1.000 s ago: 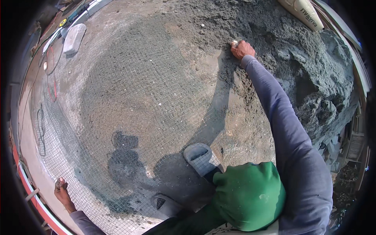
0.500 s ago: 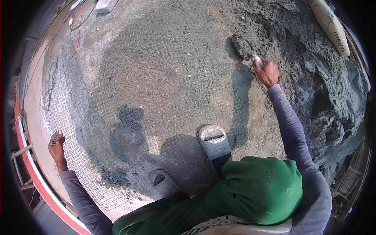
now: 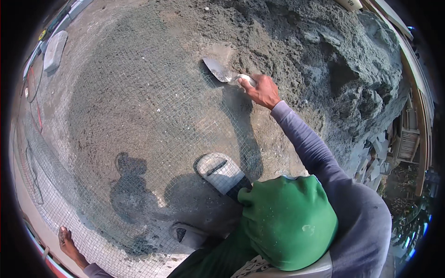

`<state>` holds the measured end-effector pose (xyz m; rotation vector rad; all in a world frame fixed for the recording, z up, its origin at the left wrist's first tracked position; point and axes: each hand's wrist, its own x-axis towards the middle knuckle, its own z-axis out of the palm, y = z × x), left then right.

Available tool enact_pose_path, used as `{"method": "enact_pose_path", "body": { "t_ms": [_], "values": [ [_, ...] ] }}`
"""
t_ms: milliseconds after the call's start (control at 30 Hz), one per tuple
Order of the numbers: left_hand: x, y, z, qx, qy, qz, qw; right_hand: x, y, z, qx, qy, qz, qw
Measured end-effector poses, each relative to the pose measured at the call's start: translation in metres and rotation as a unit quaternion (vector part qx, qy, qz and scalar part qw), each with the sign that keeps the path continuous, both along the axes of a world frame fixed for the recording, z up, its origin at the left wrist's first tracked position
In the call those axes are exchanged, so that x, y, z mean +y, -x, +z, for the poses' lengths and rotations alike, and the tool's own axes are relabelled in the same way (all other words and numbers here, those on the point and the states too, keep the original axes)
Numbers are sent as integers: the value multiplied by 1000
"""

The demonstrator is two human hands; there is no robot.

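My right hand (image 3: 264,91) is closed round the pale handle of a trowel (image 3: 218,70). Its metal blade lies at the border between the wire mesh and the grey heap, with only a thin smear of grey on it. Under the arm spreads the square-holed wire mesh (image 3: 125,231), a round patch of grainy sand-like mix (image 3: 111,106) scattered over and through it. At the lower left my left hand (image 3: 67,242) has its fingers curled at the mesh's edge and seems to grip it; the fingertips are small here.
A big heap of grey sand-like mix (image 3: 343,69) rises at the right. My shoes (image 3: 220,172) stand at the mesh, partly under it. A pale block (image 3: 55,50) lies far left, beside cables. Wooden boards (image 3: 419,92) edge the right side; a sack end (image 3: 350,4) shows at the top.
The view has swung to the right. My right hand's trowel, covered by a lump of grey mix before, now shows a nearly bare blade. My left hand stays at the mesh edge.
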<state>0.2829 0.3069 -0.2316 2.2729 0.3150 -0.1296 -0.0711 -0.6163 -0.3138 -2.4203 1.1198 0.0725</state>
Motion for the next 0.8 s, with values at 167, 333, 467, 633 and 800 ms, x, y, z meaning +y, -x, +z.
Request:
{"method": "enact_pose_path", "body": {
  "t_ms": [167,333,467,633,800],
  "values": [
    [-17,-5,-19,20,-40,-5,999,-120,18,4,74,74,-77,992],
    [20,15,-27,-25,-25,76,996,-141,-63,-14,104,177,-48,977],
    [-103,20,-26,-40,-106,10,994,-186,-43,-35,127,220,-57,966],
    [-136,27,17,-56,-314,103,942,-183,-43,-75,226,297,96,923],
    [-131,35,23,-10,-306,164,938,-56,-126,-14,91,363,145,916]
  ]
}}
